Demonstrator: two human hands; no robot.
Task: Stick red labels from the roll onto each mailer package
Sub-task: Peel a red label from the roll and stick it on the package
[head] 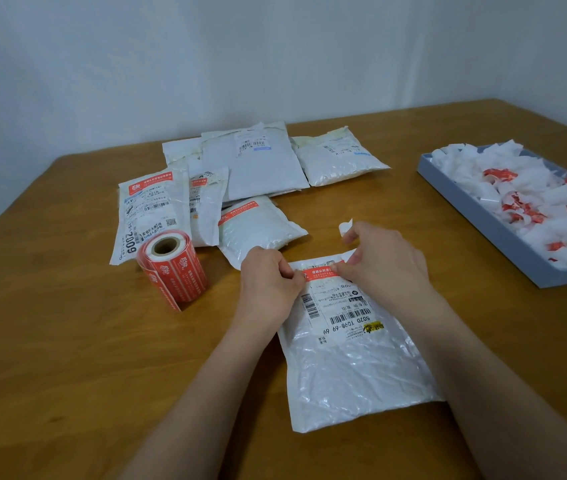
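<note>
I have the mailer package (351, 344) lying flat on the wooden table (67, 358) right in front of me, its printed shipping slip facing up, and both hands are working at its far edge. My left hand (268, 282) pinches the left end of a red label (320, 273) between curled thumb and fingers; my right hand (382, 261) presses the other end down with its fingertips, and a small scrap of white backing paper (345, 227) sticks up from behind those fingers, apparently caught between them. The label lies across the top of the slip, so I judge it to be partly down but not smoothed. The risk from here is a crooked or creased label: if one end sticks first while the other is slack, the crinkly plastic underneath can bunch and trap a wrinkle. It may also cover part of the slip's print if it drifts lower. The loose backing scrap could catch on the adhesive if I do not drop it in the grey tray (483, 230) at my right, already heaped with spent backings. The label roll (171, 268) stands upright just left of my hands, its free tail hanging, close enough to be knocked over. Behind it lies a pile of other mailers (258, 168), some carrying red labels, some seemingly bare.
</note>
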